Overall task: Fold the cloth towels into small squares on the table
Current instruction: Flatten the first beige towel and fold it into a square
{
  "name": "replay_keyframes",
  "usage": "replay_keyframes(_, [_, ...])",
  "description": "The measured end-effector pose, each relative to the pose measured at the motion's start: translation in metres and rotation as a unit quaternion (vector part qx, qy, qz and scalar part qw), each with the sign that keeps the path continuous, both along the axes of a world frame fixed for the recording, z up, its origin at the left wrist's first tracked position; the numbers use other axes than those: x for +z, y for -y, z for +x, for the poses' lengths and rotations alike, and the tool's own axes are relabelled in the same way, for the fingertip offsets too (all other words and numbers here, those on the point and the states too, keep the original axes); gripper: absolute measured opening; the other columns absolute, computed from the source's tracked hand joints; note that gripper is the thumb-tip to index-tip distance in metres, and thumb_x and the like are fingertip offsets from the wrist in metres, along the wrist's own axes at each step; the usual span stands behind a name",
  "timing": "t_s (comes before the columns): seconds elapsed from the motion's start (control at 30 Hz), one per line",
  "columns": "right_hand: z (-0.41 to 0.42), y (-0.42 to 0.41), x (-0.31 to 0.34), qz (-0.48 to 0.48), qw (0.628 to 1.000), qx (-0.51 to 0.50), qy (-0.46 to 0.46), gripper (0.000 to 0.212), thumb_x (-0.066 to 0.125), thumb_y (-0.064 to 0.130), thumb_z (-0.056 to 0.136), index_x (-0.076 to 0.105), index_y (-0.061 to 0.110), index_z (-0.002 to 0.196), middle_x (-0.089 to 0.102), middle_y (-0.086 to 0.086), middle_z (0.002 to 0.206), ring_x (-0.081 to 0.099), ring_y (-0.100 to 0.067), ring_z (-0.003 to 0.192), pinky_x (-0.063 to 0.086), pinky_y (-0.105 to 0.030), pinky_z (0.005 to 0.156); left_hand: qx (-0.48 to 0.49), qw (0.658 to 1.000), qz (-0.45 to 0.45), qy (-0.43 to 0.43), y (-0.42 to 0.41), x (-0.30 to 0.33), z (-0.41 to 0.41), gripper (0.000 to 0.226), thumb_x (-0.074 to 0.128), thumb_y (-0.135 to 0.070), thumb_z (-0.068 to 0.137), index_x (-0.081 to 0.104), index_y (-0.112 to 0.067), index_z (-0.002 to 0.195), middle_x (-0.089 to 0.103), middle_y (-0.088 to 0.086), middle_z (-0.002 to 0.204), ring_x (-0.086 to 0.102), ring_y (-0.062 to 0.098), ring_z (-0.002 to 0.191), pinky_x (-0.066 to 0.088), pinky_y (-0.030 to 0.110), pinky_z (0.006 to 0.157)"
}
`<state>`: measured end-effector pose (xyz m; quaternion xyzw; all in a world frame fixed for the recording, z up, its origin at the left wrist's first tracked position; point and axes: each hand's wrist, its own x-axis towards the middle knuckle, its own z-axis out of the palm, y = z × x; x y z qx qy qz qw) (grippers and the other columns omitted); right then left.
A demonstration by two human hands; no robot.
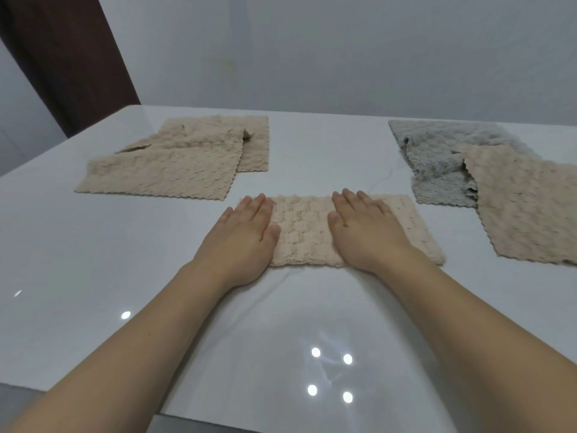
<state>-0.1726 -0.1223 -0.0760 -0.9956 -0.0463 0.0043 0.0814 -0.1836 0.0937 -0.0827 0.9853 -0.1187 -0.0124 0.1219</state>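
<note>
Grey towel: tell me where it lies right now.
In the head view, the grey towel lies on the table's far right, its right part under a beige towel, beyond the right hand.

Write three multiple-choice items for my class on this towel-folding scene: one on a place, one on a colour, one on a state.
1. Where does the grey towel lie?
A. far right
B. far left
C. under the hands

2. What colour is the towel under the hands?
A. grey
B. beige
C. blue

3. How do the left hand and right hand lie?
A. fists
B. lifted clear
C. flat, fingers straight

Answers:
1 A, it sits far right, partly beneath a beige towel.
2 B, its pile is beige.
3 C, both palms press on the towel.
</note>
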Motion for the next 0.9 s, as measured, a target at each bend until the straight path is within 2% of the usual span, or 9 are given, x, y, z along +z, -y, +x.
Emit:
replay_keyframes(0.3, [-0.01, 0.06, 0.0, 0.012, 0.999, -0.038, -0.008, 0.055, 0.012, 0.04, 0.102, 0.009, 0.026, 0.155, 0.003, 0.008, 0.162, -0.002, -0.012, 0.148, -0.001, -0.039, 0.12, 0.009, 1.0, 0.013, -0.025, 0.003, 0.006, 0.0, 0.058, 0.015, -0.043, 0.105, 0.006, -0.023, 0.159, -0.001, -0.007, 0.166, -0.006, 0.01, 0.152, -0.004, 0.036, 0.123])
replay_keyframes(0.4, [-0.009, 0.059, -0.002, 0.014, 0.999, -0.036, 0.0, 0.055, 0.013, 0.04, 0.102, 0.01, 0.024, 0.155, 0.004, 0.007, 0.162, -0.001, -0.013, 0.148, 0.0, -0.039, 0.12, 0.035, 0.999, 0.029, 0.001, 0.023, 0.018, 0.003, 0.058, 0.017, -0.038, 0.105, 0.018, -0.014, 0.157, 0.012, 0.002, 0.166, 0.006, 0.017, 0.152, -0.004, 0.043, 0.123])
replay_keyframes(0.5, [-0.009, 0.06, -0.002, 0.015, 0.999, -0.033, 0.004, 0.055, 0.013, 0.039, 0.102, 0.01, 0.024, 0.155, 0.003, 0.006, 0.162, -0.001, -0.013, 0.148, 0.0, -0.039, 0.12, -0.003, 0.995, -0.079, 0.065, 0.078, 0.029, 0.005, 0.053, 0.024, -0.031, 0.106, 0.026, -0.01, 0.155, 0.02, 0.006, 0.163, 0.012, 0.017, 0.15, 0.001, 0.041, 0.121])
replay_keyframes(0.6, [-0.008, 0.062, -0.003, 0.009, 1.0, -0.029, 0.01, 0.055, 0.014, 0.04, 0.102, 0.012, 0.023, 0.155, 0.005, 0.005, 0.162, 0.001, -0.014, 0.148, 0.002, -0.04, 0.12, -0.038, 0.985, -0.158, 0.063, 0.122, 0.023, 0.01, 0.049, 0.028, -0.026, 0.106, 0.033, -0.007, 0.151, 0.029, 0.009, 0.16, 0.02, 0.023, 0.149, 0.011, 0.04, 0.121])
replay_keyframes(0.7, [-0.008, 0.062, -0.004, 0.008, 0.999, -0.032, 0.007, 0.055, 0.014, 0.04, 0.102, 0.011, 0.023, 0.155, 0.005, 0.006, 0.162, 0.0, -0.014, 0.148, 0.001, -0.04, 0.12, -0.027, 0.996, -0.055, 0.069, 0.126, 0.001, 0.017, 0.046, 0.026, -0.028, 0.104, 0.045, -0.007, 0.14, 0.045, 0.009, 0.147, 0.034, 0.029, 0.14, 0.022, 0.044, 0.118])
replay_keyframes(0.9, [-0.009, 0.062, -0.001, 0.01, 0.999, -0.032, 0.002, 0.055, 0.014, 0.04, 0.102, 0.011, 0.024, 0.155, 0.003, 0.006, 0.162, -0.001, -0.013, 0.148, 0.0, -0.04, 0.12, -0.038, 0.998, 0.003, 0.041, 0.108, 0.001, 0.017, 0.058, 0.018, -0.038, 0.105, 0.017, -0.013, 0.157, 0.015, 0.003, 0.165, 0.009, 0.021, 0.152, 0.003, 0.042, 0.123])
